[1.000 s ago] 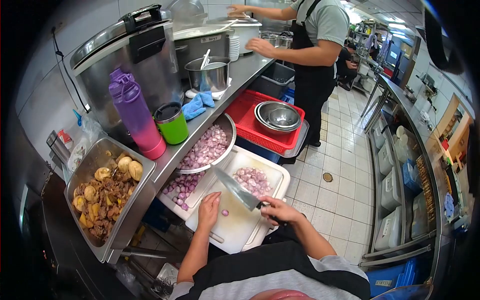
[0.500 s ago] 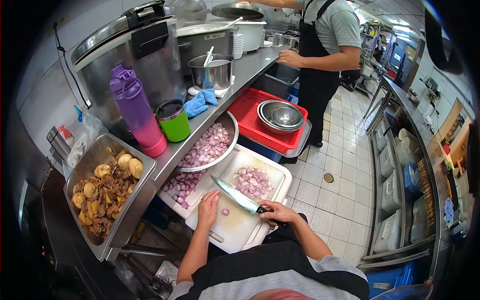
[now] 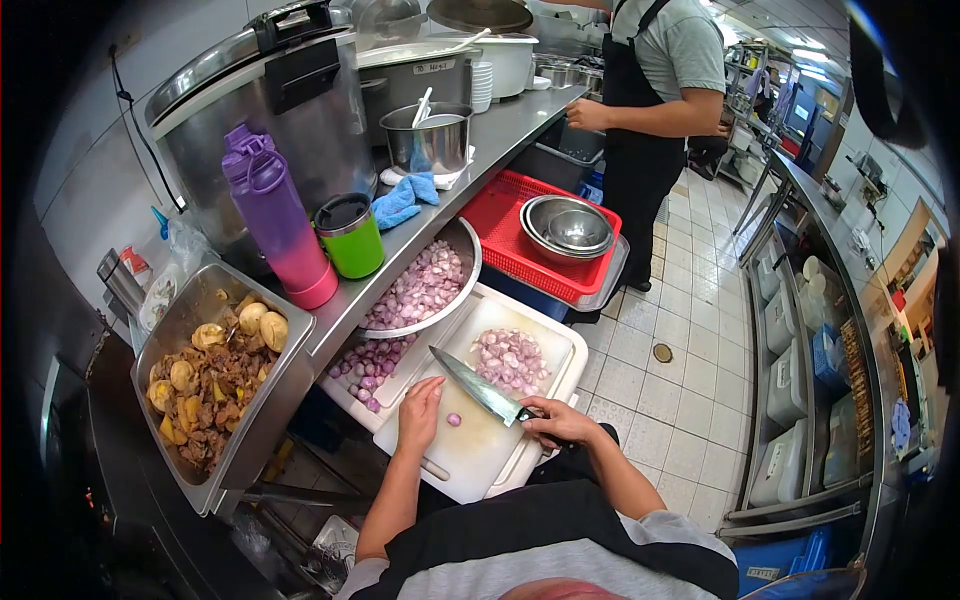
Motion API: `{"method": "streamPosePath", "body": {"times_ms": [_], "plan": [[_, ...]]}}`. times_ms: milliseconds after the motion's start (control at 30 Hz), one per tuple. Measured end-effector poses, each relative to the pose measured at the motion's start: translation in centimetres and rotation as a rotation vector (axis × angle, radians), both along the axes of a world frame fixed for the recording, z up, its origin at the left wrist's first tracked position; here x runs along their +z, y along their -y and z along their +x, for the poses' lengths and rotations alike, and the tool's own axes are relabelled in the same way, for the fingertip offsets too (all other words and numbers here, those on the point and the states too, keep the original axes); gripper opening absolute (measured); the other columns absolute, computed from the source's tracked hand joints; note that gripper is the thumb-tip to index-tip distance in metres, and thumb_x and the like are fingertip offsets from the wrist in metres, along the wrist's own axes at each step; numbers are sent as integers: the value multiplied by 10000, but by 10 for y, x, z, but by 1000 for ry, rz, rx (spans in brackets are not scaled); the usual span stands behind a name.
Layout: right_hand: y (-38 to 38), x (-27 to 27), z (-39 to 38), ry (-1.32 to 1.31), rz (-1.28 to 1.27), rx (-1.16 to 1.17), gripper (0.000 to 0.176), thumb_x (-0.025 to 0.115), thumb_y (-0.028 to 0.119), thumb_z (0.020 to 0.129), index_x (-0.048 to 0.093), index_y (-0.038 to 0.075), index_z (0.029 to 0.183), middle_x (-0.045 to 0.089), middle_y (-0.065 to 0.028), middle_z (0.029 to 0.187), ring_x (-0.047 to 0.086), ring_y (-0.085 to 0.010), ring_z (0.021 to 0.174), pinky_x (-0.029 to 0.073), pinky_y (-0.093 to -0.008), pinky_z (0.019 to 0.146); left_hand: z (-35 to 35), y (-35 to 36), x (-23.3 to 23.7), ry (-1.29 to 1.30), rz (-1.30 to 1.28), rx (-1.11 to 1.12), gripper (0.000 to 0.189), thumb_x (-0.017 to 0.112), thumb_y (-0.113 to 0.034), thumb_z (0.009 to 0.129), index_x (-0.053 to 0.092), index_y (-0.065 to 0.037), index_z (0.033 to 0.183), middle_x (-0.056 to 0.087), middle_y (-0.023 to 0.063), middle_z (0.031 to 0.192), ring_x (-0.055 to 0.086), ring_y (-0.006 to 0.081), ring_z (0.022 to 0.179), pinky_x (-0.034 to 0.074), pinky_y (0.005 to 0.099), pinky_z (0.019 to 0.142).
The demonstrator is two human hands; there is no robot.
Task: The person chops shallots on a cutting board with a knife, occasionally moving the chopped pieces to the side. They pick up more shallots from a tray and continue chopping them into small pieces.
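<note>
Fingers of the right hand (image 3: pixel 552 422) wrap the handle of a chef's knife (image 3: pixel 474 387), angled over the white cutting board (image 3: pixel 478 470). The left hand's (image 3: pixel 417 417) fingers sit together at the board's left; any pinch is unclear. One shallot (image 3: pixel 454 419) lies mid-board, a pile of shallots (image 3: pixel 510 362) beyond. Apparently between cuts; cutting calls for steadying that shallot.

A rectangular white plastic cutting board (image 3: pixel 482 462) bears chopped pinkish-purple shallots (image 3: pixel 510 362) toward its far edge, one small round purple shallot (image 3: pixel 454 419) closer to its near edge.
</note>
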State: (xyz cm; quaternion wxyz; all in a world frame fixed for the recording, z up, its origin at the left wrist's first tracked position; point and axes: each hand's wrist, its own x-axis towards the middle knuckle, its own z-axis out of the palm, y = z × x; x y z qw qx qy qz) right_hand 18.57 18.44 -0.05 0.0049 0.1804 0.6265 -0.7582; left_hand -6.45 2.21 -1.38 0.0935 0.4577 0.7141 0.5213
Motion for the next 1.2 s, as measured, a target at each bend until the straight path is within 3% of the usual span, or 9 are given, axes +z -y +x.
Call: {"method": "streamPosePath", "body": {"times_ms": [1200], "plan": [[4,8,0,50,28,-14,418,626,141,951,479,46,1331,513,-15,681,463,-92,434,399,-269,421,3,0,4,-53,-40,-1,298,515,-195,991,680,5,1139,667,174,1142,620,301,1097,459,361,963]]}}
